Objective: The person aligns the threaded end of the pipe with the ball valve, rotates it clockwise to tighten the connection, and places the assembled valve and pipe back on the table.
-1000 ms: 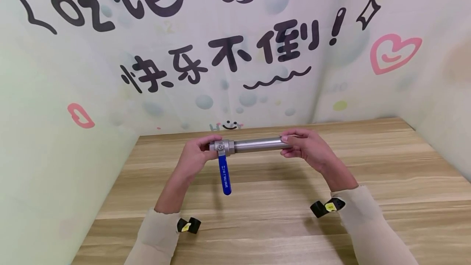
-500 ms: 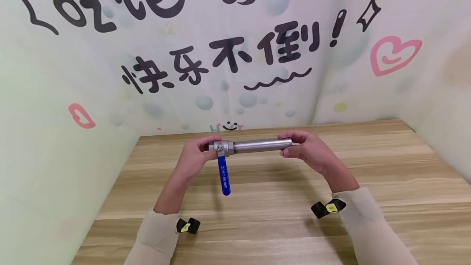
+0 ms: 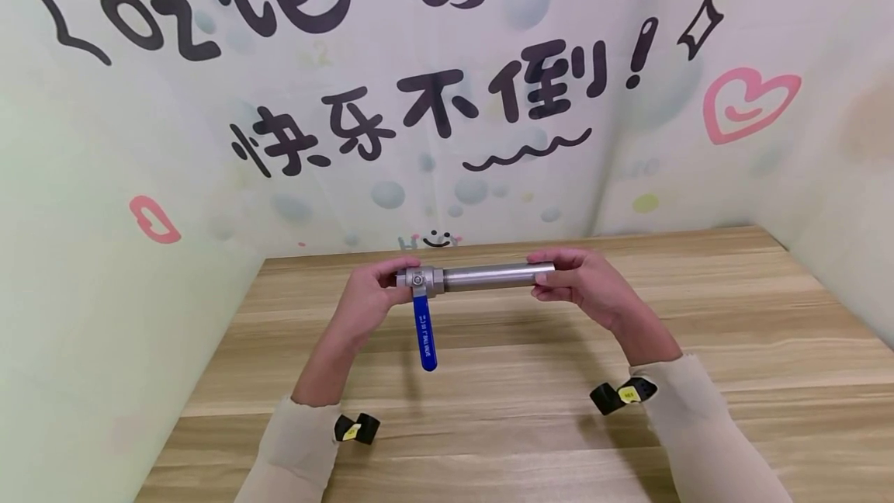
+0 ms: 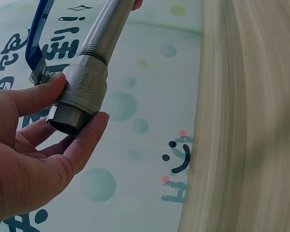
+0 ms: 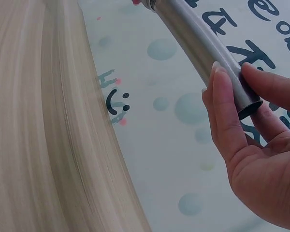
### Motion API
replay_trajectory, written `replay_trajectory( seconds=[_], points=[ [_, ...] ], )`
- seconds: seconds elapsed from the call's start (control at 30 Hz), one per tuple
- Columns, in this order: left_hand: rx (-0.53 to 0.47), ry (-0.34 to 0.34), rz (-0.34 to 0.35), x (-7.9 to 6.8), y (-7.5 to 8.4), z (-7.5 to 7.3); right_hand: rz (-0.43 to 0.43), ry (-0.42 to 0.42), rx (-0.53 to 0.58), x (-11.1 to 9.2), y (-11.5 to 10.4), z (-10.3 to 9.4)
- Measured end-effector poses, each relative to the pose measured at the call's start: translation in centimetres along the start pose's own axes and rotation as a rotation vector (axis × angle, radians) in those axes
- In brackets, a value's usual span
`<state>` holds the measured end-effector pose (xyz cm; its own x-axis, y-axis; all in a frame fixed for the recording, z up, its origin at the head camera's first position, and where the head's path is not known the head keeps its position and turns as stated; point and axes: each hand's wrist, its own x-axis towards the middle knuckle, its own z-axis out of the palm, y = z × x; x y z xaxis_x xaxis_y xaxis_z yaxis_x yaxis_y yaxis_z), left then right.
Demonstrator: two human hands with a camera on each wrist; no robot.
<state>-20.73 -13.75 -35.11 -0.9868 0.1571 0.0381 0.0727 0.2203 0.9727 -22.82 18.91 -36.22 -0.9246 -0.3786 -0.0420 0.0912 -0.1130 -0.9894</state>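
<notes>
Steel pipe with a ball valve, held up over the table
Left hand pinches the valve body, blue lever hanging down; right hand grips the shiny pipe end.

right hand pinches the steel pipe's open end above the table.

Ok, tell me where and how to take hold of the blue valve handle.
Grip the blue valve handle near its free lower end, coming from below and in front. It hangs straight down from the valve body, clear of the table, and is flat, so pinch its broad faces. The left hand already crowds the pivot end.
</notes>
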Motion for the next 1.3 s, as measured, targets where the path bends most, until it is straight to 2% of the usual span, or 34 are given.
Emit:
replay_trajectory(
  seconds=[0.63,1.03,1.3],
  points=[
    [0.022,-0.008,0.009,0.05,0.15,0.12,0.019,0.004,-0.015,0.06,-0.01,0.00],
    [0.018,-0.016,0.016,0.13,-0.07,0.22,0.067,0.009,-0.053,0.07,-0.07,-0.01],
    [0.018,-0.017,0.015,0.16,0.00,0.30,0.033,0.032,-0.027,0.01,0.00,-0.08]
  ],
)
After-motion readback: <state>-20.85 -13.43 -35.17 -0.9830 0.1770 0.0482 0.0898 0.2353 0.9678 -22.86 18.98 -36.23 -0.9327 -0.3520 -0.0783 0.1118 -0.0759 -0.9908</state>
